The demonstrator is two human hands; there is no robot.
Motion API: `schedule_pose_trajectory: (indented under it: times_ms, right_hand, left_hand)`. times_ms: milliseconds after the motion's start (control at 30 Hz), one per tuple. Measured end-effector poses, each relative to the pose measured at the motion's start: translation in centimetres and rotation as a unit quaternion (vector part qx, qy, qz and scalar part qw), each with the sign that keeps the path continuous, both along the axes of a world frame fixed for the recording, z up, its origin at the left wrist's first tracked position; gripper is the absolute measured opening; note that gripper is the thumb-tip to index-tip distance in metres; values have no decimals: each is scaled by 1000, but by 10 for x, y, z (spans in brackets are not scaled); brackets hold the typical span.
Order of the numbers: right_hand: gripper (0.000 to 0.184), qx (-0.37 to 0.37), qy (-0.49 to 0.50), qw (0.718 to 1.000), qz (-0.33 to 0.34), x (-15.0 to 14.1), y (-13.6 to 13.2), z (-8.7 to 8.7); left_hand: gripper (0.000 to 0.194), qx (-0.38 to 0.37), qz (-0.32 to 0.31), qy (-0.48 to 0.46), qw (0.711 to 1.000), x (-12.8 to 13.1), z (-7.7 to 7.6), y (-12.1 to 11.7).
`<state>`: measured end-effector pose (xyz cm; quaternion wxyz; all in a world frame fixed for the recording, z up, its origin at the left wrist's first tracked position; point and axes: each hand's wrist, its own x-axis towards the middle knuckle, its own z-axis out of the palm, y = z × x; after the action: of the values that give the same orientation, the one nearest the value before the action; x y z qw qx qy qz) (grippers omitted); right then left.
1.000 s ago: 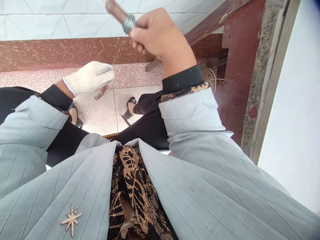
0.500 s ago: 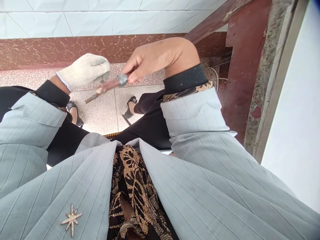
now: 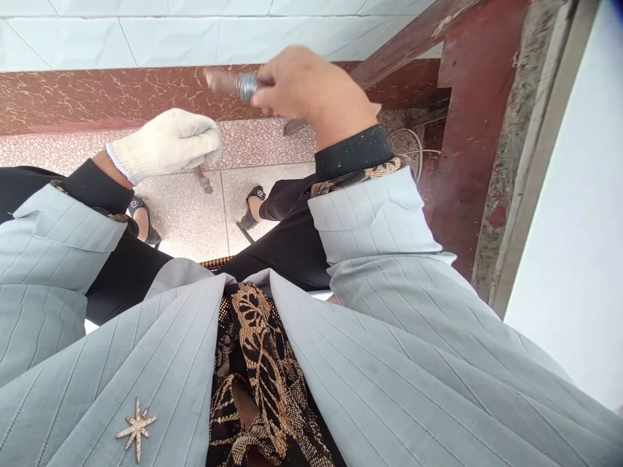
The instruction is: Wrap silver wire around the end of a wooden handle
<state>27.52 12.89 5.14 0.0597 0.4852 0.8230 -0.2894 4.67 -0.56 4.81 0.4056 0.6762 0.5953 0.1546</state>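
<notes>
My left hand [image 3: 168, 143], in a white knit glove, is closed in a fist. A short brown rod [image 3: 203, 181] sticks out below its fingers, its rest hidden by the glove. My bare right hand [image 3: 306, 84] is raised to the right and wrapped round a brown wooden stick [image 3: 221, 82]. Silvery wire is coiled round this stick just ahead of my thumb. The stick points left, above and apart from the glove, and is blurred by motion. A grey-brown end piece shows under the right hand; whether it belongs to the stick I cannot tell.
Ahead stands a white tiled wall [image 3: 170, 42] with a reddish-brown marbled base strip [image 3: 121, 97]. To the right are a dark red wooden frame [image 3: 472, 130] and a thin looped cable [image 3: 421, 152]. My feet in dark shoes [image 3: 253, 204] rest on the speckled tile floor [image 3: 189, 227].
My right hand has lifted up and forward with the wooden stick, which has moved away from beside the glove. The left hand has barely shifted, and the short rod below it now shows apart.
</notes>
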Motion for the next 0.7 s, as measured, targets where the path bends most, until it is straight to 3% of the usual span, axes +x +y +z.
schedule_pose_trajectory:
  times_ms: [67, 133, 200, 300, 400, 433, 533, 600, 633, 700]
  right_hand:
    - [14, -46, -118, 984, 123, -6, -6, 0]
    - [12, -130, -148, 959, 202, -12, -11, 3]
    - [14, -203, -123, 934, 268, -13, -13, 7]
    - [13, -260, 13, 913, 313, 1, -6, 9]
    - [11, -264, 199, 916, 228, 19, 3, -1]
    - [19, -266, 261, 910, 185, 22, 3, -8]
    - [54, -282, 428, 851, 116, 17, -4, -32]
    - [57, -270, 481, 830, 75, 5, -13, -46]
    - [52, -259, 479, 838, 35, -2, -16, -52]
    - [42, -221, 417, 881, -30, -11, -19, -60]
  left_hand:
    - [40, 38, 25, 35, 998, -8, -2, 2]
    - [41, 58, 38, 55, 996, -15, -5, 5]
    - [41, 62, 44, 52, 996, -21, -8, 7]
    - [42, 55, 41, 31, 997, -23, -13, 9]
    - [44, 27, 49, -39, 998, -22, -24, 4]
    - [46, 23, 60, -64, 996, -21, -30, 1]
    - [40, 10, 38, -52, 998, -18, -53, -12]
    - [36, 11, 19, -19, 1000, -17, -69, -22]
    - [34, 4, 11, -5, 1000, -15, -76, -27]
    - [29, 1, 14, 26, 1000, -11, -88, -36]
